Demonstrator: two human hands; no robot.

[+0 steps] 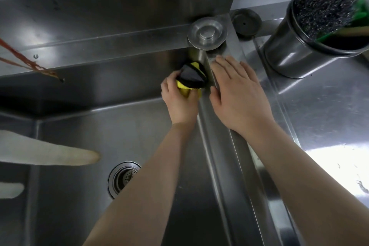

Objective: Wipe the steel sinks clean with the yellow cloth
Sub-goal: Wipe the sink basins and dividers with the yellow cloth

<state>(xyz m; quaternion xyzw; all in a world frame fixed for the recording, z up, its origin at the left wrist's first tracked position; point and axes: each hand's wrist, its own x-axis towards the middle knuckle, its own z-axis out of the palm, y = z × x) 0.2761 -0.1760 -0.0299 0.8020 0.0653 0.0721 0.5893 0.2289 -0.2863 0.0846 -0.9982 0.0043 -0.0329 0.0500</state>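
My left hand (179,102) grips a folded yellow cloth (191,77) with a dark grey face, pressing it against the far right corner of the steel sink (83,130), just below the rim. My right hand (237,94) lies flat and open, palm down, on the steel ridge (223,156) along the sink's right side, touching nothing else. The sink's round drain (122,178) sits in the basin floor, left of my left forearm.
A round steel plug cover (206,33) sits on the back corner, with a dark round cap (245,22) beside it. A steel cup (303,50) holding steel wool and green tools stands on the right counter. A pale object (50,153) reaches in from the left.
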